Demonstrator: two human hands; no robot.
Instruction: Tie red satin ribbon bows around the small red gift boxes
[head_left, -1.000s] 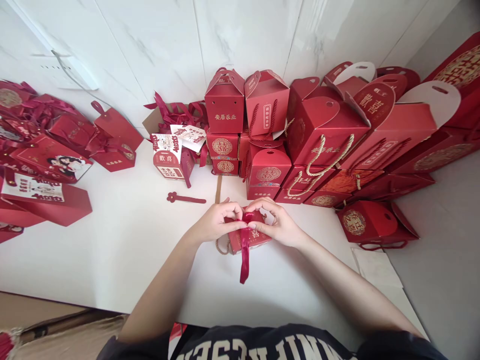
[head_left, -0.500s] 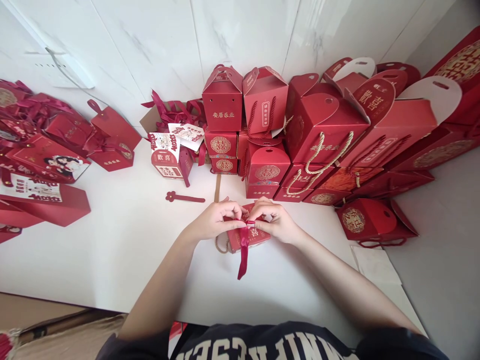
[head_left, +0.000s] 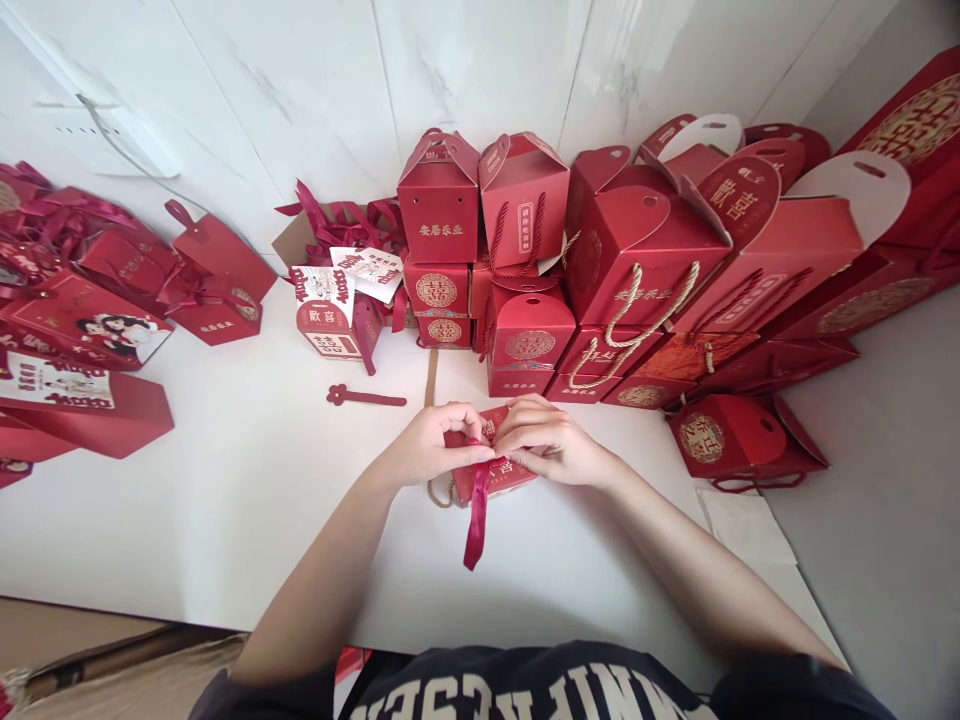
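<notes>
Head view: both hands meet over a small red box (head_left: 504,482) lying on the white tabletop (head_left: 262,500). The left hand (head_left: 437,440) is narrow, thumb and forefinger pinching a dark red ribbon (head_left: 475,520) above the box. The right hand (head_left: 553,440) is closed on the same ribbon, its fingers curled and their tips close to the left thumb; the exact spot of its grip is partly hidden. One tail of the ribbon hangs from the fingertips, across the box and past its near edge. Just below the left hand, a tan cord (head_left: 441,500) loops out beside the box, and a flat tan strip (head_left: 431,378) runs away from the far side of that hand.

Beyond the left hand and a little to its left lies a dark red strap (head_left: 367,400) with a flower-shaped end. Farther off in that direction stand a small box with a pale label (head_left: 330,342), two printed cards (head_left: 367,268) resting against its top, and a bundle of ribbons (head_left: 352,228). Well to the left of the left hand, more red boxes (head_left: 124,300) are heaped. Beyond the right hand, stacked gift boxes (head_left: 531,340) reach toward the wall (head_left: 480,70). Well to its right, a red box with a round gold emblem (head_left: 750,435) lies near some white paper (head_left: 742,525).
</notes>
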